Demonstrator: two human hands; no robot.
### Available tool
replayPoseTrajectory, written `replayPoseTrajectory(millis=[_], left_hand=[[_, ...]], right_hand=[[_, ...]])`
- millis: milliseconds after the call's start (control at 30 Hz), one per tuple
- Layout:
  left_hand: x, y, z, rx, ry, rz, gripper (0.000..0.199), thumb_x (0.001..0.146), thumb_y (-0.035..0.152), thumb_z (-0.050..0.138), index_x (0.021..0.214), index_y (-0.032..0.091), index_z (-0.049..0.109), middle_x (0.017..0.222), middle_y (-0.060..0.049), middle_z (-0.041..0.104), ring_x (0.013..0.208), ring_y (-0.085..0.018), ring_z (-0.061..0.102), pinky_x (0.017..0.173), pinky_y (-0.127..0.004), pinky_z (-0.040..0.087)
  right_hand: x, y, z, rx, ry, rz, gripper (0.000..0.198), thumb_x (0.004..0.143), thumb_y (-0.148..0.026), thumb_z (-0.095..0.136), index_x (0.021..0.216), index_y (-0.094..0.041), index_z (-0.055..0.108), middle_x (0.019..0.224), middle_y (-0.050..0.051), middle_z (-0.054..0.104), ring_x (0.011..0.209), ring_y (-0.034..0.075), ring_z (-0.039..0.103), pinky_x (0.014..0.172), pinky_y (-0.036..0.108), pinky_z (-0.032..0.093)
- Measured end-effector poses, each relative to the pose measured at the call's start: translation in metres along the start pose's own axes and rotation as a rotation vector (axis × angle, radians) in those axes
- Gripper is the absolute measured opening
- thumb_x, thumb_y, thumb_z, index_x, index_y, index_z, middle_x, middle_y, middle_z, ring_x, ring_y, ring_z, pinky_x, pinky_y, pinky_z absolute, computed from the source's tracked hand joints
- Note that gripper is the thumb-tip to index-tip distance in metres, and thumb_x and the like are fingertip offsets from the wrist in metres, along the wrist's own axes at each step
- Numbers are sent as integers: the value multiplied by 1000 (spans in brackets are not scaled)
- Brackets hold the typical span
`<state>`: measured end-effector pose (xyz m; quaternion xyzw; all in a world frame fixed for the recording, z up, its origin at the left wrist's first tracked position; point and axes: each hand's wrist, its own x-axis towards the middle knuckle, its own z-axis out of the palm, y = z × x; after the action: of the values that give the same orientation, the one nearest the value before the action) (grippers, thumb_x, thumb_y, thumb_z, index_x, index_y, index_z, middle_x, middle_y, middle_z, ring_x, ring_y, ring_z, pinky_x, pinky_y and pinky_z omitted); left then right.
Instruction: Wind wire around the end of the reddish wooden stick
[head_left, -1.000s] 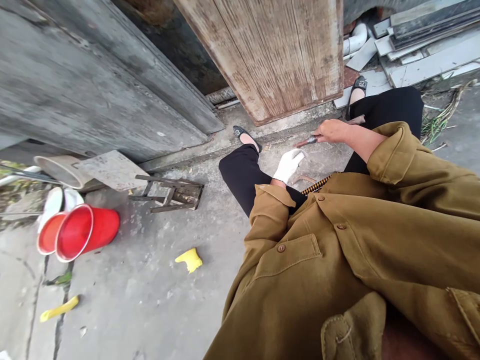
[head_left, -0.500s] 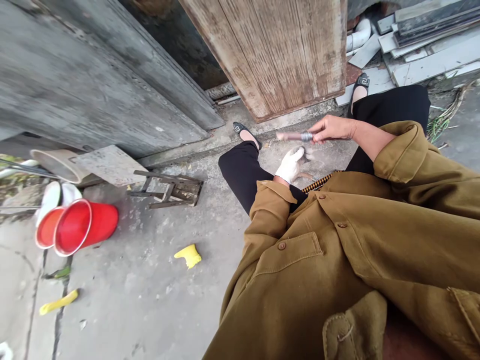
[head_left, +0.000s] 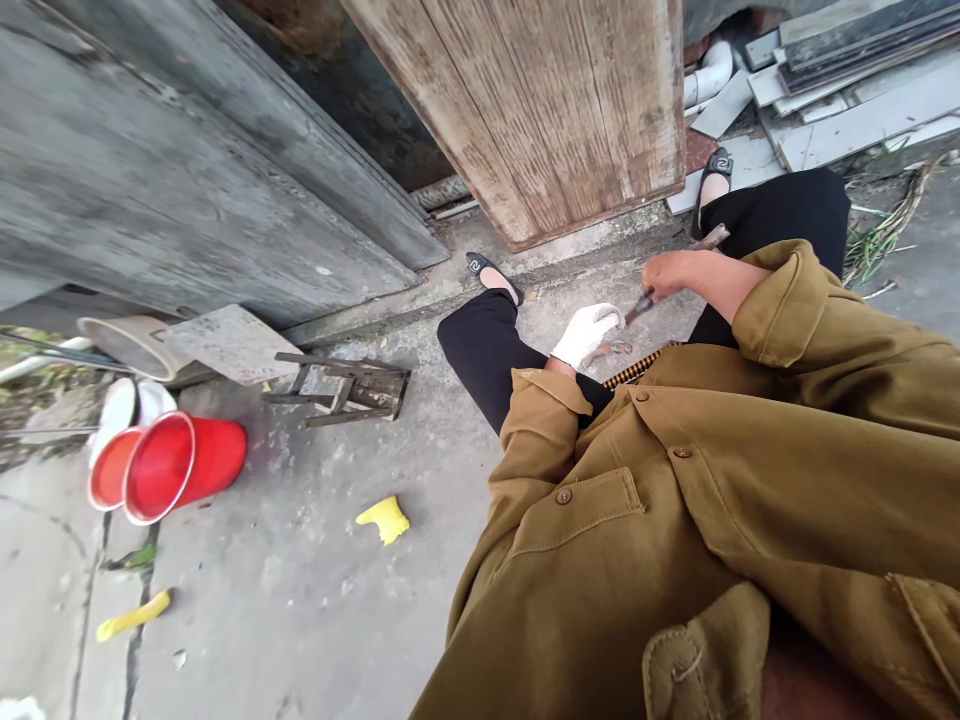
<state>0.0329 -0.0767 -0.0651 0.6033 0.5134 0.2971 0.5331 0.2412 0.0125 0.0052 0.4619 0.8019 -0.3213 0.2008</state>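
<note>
My left hand (head_left: 589, 332), in a white glove, is closed in front of my lap, its thumb and fingertips meeting. Anything it may hold is too small or hidden to name. Just below it shows a small brownish piece (head_left: 619, 348); whether the hand touches it I cannot tell. My bare right hand (head_left: 667, 274) is wrapped round a slim stick-like tool (head_left: 711, 238). The tool's greyish end sticks out past the knuckles, and its dark narrow end points down toward the gloved fingertips. Its middle is hidden in the fist.
A wooden door panel (head_left: 555, 120) stands ahead, beside a grey plank wall (head_left: 187, 180). A small wooden stool (head_left: 349, 390) lies left, near red buckets (head_left: 214, 465). Yellow pieces (head_left: 386, 518) lie on the concrete. Stacked boards (head_left: 862, 120) are at the right.
The tool has swung from pointing left, above the gloved hand, to a slant, with its greyish end now up and right. My right hand has turned and lowered slightly; the glove barely moved.
</note>
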Motion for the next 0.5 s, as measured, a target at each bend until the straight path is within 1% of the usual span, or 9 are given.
replayPoseTrajectory(millis=[67,133,167,200,233,267,333,433,500], left_hand=[[0,0,-6,-18,27,16,5,78,18,70,74,16,72,78,-3,69,77,-18,62,83,-30,49],[2,-1,-11,-59,68,3,6,79,19,71,74,16,71,75,-2,67,72,-16,59,78,-30,49],[3,-2,-12,-89,92,-13,8,80,21,72,74,16,70,73,-2,66,68,-15,56,75,-29,49],[4,-3,-13,-127,117,-27,10,80,23,74,74,16,69,72,-2,65,65,-14,55,72,-28,48],[5,-4,-13,-168,138,-35,14,80,26,77,74,16,69,71,-2,64,64,-14,53,69,-28,48],[6,-5,-12,-208,158,-37,17,80,29,79,75,17,68,71,-1,63,63,-13,52,67,-27,47],[7,-7,-7,-281,163,-36,21,83,34,79,77,17,69,70,-2,62,62,-13,53,65,-26,46],[5,-8,4,-324,67,-52,24,91,40,72,82,17,71,67,-3,62,61,-13,54,64,-25,45],[3,-7,10,-274,-11,-61,23,91,38,70,82,17,72,66,-3,62,61,-14,53,63,-25,44]], right_hand=[[-4,0,4,24,-213,-48,9,75,-2,81,81,-8,81,61,4,66,62,12,56,65,26,37],[-9,2,4,98,-382,-121,7,81,-7,78,85,-11,83,59,1,66,58,9,54,63,23,38],[-12,3,2,164,-432,-168,7,84,-10,77,88,-12,83,64,0,68,59,8,55,64,21,40],[-15,4,-1,239,-450,-214,8,85,-14,78,91,-14,83,69,0,70,61,7,57,66,20,42],[-17,5,-5,318,-426,-257,9,86,-19,79,93,-15,83,74,0,72,64,7,59,68,19,44],[-20,6,-8,396,-359,-290,13,86,-25,80,94,-16,83,77,0,73,65,7,60,70,19,46],[-21,6,-13,538,-132,-320,22,87,-37,80,94,-17,82,81,1,73,68,8,61,71,21,49],[-16,4,-16,786,226,-300,33,92,-46,73,93,-13,78,81,6,71,67,11,59,68,24,51],[-6,5,-16,879,411,-224,37,96,-47,67,97,-10,75,80,9,70,66,13,58,65,24,51]])
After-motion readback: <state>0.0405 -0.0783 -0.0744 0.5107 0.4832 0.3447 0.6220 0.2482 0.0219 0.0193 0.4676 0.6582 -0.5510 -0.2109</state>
